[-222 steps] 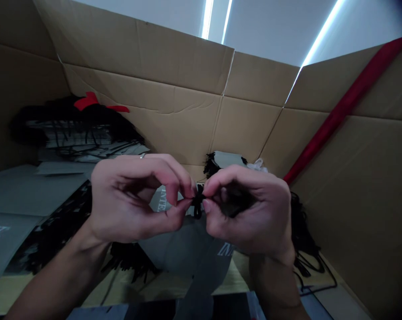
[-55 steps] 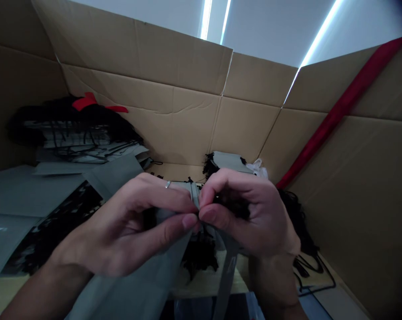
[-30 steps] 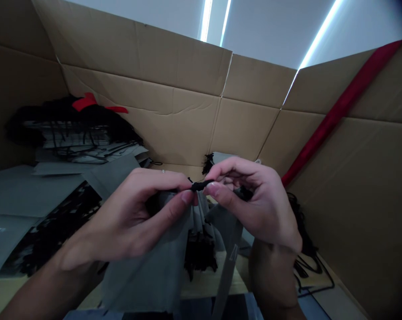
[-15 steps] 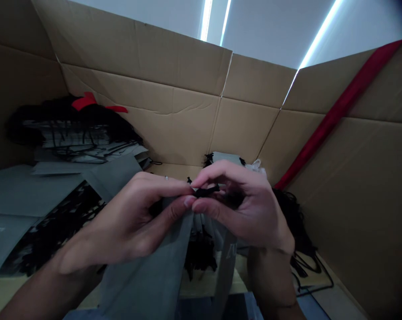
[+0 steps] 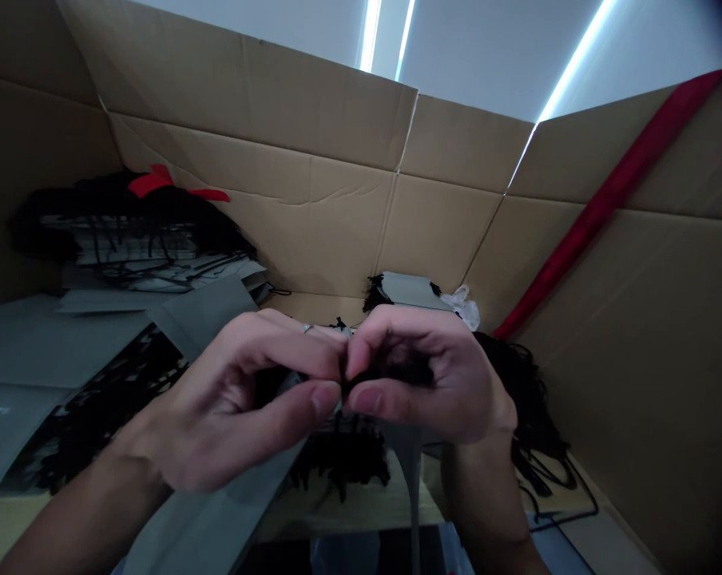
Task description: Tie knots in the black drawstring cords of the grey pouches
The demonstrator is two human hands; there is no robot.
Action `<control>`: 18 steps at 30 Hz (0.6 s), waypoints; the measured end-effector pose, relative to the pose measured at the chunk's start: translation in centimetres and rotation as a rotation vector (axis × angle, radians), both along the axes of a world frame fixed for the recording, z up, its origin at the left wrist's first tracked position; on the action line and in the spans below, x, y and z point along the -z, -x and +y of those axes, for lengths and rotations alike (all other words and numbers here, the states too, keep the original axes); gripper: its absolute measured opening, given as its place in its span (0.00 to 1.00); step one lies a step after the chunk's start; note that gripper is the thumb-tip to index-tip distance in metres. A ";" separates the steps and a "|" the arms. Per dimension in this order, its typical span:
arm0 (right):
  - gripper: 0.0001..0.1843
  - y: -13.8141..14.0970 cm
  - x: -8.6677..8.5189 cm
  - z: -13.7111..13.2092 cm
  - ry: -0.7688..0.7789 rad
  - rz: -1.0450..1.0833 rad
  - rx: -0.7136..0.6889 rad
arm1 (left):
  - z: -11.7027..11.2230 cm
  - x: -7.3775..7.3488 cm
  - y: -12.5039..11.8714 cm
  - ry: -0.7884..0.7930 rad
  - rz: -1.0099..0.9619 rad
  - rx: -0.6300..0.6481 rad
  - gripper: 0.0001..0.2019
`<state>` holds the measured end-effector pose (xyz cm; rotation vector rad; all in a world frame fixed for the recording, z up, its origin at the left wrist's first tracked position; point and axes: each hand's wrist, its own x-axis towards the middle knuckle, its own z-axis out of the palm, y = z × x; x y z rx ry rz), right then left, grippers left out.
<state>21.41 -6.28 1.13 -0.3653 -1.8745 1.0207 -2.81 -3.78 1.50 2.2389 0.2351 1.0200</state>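
My left hand (image 5: 241, 399) and my right hand (image 5: 421, 375) meet fingertip to fingertip in the middle of the view. Both are closed in a pinch on a black cord (image 5: 361, 382) at the top edge of a grey paper bag (image 5: 217, 519). The bag hangs down from my fingers toward the lower left. A ring shows on my left hand. Most of the cord is hidden inside my right fingers.
Tall cardboard walls (image 5: 313, 200) surround the work spot, with a red tape strip (image 5: 606, 200) on the right wall. Stacks of grey bags with black cords (image 5: 133, 247) lie at the left. More black cords (image 5: 534, 423) and a small bag stack (image 5: 409, 291) lie behind my hands.
My hands have drawn together and lowered slightly; the cord's knot, which showed between the fingertips a second ago, is now mostly covered. The bag has swung lower left.
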 end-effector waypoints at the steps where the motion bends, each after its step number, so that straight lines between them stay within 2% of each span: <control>1: 0.15 0.1 0.1 0.1 0.022 0.023 -0.037 | 0.1 0.0 0.0 0.029 0.005 0.026 0.23; 4: 0.14 0.4 0.3 0.2 0.057 0.083 -0.092 | 0.2 -0.1 0.0 0.113 -0.005 0.145 0.25; 6: 0.15 0.4 0.2 0.0 0.042 0.092 -0.048 | 0.2 0.0 0.1 0.102 -0.015 0.142 0.25; 9: 0.21 0.2 -0.1 -0.4 0.020 0.085 0.043 | 0.3 0.0 0.3 0.019 -0.023 0.031 0.22; 12: 0.26 0.0 -0.3 -0.6 0.058 0.113 0.042 | -0.1 0.1 0.0 0.010 -0.034 -0.048 0.18; 15: 0.25 -0.2 -0.5 -0.9 0.079 0.124 0.097 | -1.0 0.3 -0.7 0.071 -0.133 -0.242 0.19; 18: 0.20 -0.4 -0.9 -1.2 0.088 0.101 0.248 | -1.9 0.6 -1.3 0.101 -0.150 -0.281 0.20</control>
